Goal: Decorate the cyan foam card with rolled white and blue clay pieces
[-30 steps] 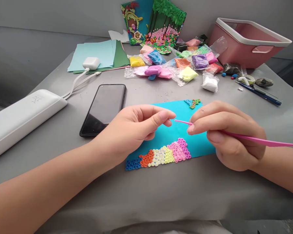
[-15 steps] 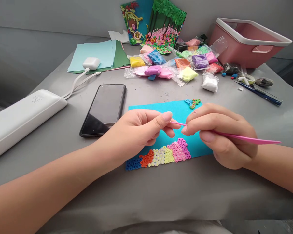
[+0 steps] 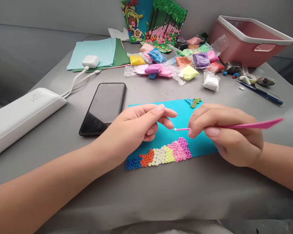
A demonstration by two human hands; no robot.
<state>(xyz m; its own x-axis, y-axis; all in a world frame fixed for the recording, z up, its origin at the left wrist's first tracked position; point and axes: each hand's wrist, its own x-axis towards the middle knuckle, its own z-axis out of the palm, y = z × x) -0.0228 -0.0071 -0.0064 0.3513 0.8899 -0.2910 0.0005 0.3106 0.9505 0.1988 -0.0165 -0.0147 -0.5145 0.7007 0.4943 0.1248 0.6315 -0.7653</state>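
Observation:
My right hand (image 3: pixel 226 135) grips a pink clay modelling tool (image 3: pixel 254 125), its flat blade end pointing right. A tiny white bit (image 3: pixel 175 129) sits on the tool's thin tip, just apart from my left fingers. My left hand (image 3: pixel 146 125) has its thumb pressed against the index finger, the other fingers curled; whatever lies under the thumb is hidden. Both hands hover over a bright blue card (image 3: pixel 161 138). Along the card's near edge runs a band of small clay rings (image 3: pixel 158 156) in blue, orange, white, yellow, pink and purple. Blue, green and orange rings (image 3: pixel 193 102) fill its far corner.
A black phone (image 3: pixel 107 104) and white power bank (image 3: pixel 26 117) lie left. Behind are coloured sheets (image 3: pixel 92 52), bagged clay (image 3: pixel 189 72), decorated panels (image 3: pixel 169 19) and a pink bin (image 3: pixel 244 48). A dark blue pen-like tool (image 3: pixel 261 94) rests at right.
The tool's tip has come away from my left fingertips, showing a white bit on its end. My right hand has shifted slightly right and the blade end has risen.

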